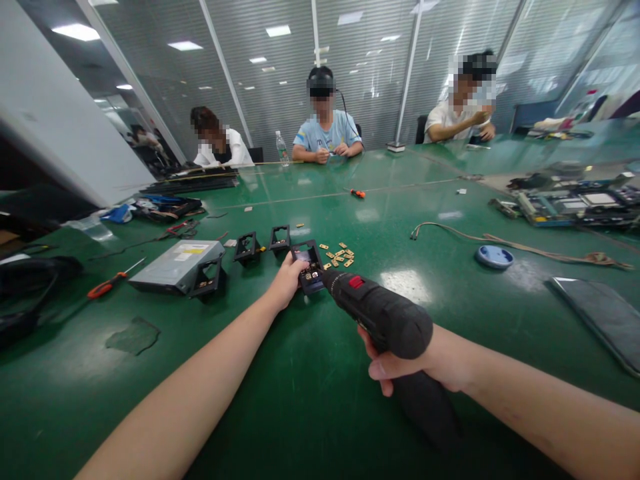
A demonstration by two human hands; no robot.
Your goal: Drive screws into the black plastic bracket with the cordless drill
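In my right hand [400,363] is a black cordless drill [377,310] with a red switch on top, my fingers wrapped round its grip. Its chuck points left, right beside a black plastic frame [311,283]; whether the tip touches it is hidden. My left hand [289,279] grips that frame by its left side, with the thumb reaching inside. Small round metal parts show within the frame. Several brass-coloured plates [342,253] lie loose just behind the chuck. More black frames, one [247,248] behind my left hand and another [280,238] near it, stand on the green table [280,427].
Left are a metal drive box [175,263] with a black frame [209,279] against it, and an orange screwdriver [107,287]. Right are a blue round lid [494,257], a cable [460,233], a phone-like slab [600,317] and circuit boards [585,203]. Three people sit opposite.
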